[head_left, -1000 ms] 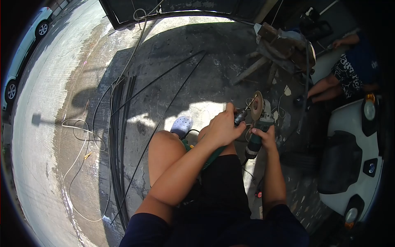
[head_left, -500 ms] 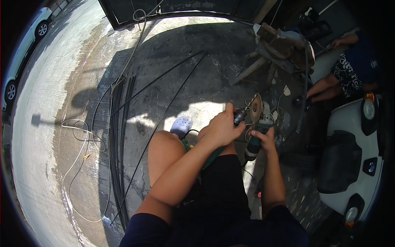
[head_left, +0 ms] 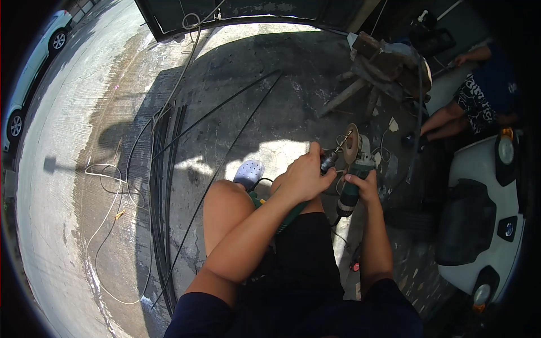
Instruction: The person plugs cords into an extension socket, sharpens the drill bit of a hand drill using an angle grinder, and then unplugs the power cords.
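In the head view, my left hand (head_left: 303, 173) is closed round the front of a power drill (head_left: 328, 161), whose green body runs back over my thigh under the forearm. A drill bit (head_left: 340, 145) sticks out of its chuck toward the angle grinder's disc (head_left: 351, 144). The bit's tip is right by the face of the disc; I cannot tell whether they touch. My right hand (head_left: 365, 186) grips the green angle grinder (head_left: 349, 197), held upright with its disc at the top. Part of each tool is hidden by my fingers.
Long dark metal bars (head_left: 162, 208) lie on the concrete at the left, beside loose cables (head_left: 115, 186). A wooden stand (head_left: 383, 62) is at the upper right, near another person (head_left: 479, 101). At the right is a white vehicle (head_left: 484, 219). A clog (head_left: 248, 172) is on my foot.
The grinder has tilted and shifted very slightly in my right hand, and the right forearm moved a little. My left hand and the drill look almost unmoved.
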`<state>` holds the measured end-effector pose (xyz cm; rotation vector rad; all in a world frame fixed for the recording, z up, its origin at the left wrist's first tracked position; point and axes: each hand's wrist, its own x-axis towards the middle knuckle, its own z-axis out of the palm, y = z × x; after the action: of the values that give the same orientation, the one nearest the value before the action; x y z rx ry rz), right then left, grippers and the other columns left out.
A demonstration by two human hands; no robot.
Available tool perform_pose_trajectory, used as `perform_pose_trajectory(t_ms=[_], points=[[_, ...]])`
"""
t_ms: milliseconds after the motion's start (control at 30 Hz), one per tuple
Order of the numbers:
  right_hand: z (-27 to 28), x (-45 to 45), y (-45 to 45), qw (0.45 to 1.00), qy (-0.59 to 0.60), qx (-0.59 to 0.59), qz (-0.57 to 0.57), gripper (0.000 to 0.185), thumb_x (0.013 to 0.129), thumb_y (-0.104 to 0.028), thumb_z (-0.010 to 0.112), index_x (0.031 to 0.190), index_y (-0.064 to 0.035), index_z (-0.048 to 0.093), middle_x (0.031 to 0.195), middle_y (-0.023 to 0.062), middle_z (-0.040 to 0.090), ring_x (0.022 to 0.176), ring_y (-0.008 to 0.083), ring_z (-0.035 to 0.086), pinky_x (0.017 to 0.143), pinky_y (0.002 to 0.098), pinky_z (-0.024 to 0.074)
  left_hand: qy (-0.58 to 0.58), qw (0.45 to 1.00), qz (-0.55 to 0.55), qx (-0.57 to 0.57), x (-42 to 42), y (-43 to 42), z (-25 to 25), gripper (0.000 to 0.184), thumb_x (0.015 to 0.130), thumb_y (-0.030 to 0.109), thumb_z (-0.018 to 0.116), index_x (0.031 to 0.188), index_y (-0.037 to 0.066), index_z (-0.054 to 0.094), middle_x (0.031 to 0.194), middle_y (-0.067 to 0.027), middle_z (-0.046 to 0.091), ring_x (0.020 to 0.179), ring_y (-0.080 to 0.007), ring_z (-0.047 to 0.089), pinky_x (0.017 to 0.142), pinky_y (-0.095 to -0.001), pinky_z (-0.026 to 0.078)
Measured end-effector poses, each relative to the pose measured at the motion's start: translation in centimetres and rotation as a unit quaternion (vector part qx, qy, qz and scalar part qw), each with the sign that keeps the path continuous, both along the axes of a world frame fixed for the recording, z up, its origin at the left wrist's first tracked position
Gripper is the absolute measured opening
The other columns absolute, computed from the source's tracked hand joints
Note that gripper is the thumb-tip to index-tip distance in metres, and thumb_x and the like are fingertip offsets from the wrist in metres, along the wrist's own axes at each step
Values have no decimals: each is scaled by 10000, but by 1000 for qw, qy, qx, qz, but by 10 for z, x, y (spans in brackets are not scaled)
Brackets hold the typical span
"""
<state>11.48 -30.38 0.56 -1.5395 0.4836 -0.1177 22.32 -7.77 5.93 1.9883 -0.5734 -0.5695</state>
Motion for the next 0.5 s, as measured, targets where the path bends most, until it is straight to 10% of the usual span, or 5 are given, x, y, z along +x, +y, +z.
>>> perform_pose_trajectory(t_ms=[500], points=[[3, -10, 9, 1000, 0, 2, -12, 267, 738, -43, 802, 955, 41, 671, 821, 105, 712, 699, 198, 711, 655, 332, 576, 6, 1000, 0, -2, 1, -1, 0, 529, 870, 326, 709, 1176, -46, 491, 975, -302, 698, 950, -471, 696, 843, -503, 542]])
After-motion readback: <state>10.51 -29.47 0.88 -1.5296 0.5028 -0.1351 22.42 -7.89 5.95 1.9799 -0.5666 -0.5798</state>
